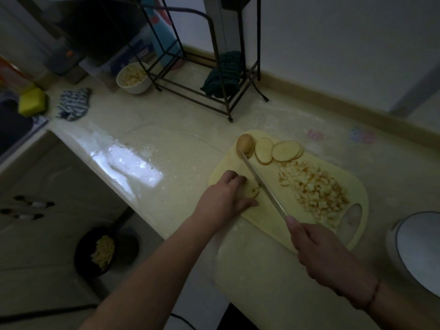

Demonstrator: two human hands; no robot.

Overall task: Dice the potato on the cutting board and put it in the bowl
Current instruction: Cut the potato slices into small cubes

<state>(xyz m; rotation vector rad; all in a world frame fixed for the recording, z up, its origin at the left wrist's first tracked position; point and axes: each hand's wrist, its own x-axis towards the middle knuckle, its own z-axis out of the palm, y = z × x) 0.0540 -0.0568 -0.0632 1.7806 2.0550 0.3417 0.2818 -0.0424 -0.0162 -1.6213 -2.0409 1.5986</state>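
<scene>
**Potato part-diced on board; knife in right grip, left grip steadying slices**

The cutting board (292,210) lies on the table (181,148), right of centre. The left hand (225,198) rests on a small stack of potato slices (252,190) at the board's left edge, fingers curled down over them. The right hand (319,248) has its grip wrapped round the handle of a knife (262,184), forefinger laid along the spine. The blade runs far-left from that hand, just right of the held slices. A heap of diced potato (314,186) lies right of the blade. At the far end lie two loose slices (276,151) and an uncut potato end (245,145). The bowl (134,78), holding dice, stands far left, well apart from both hands.
</scene>
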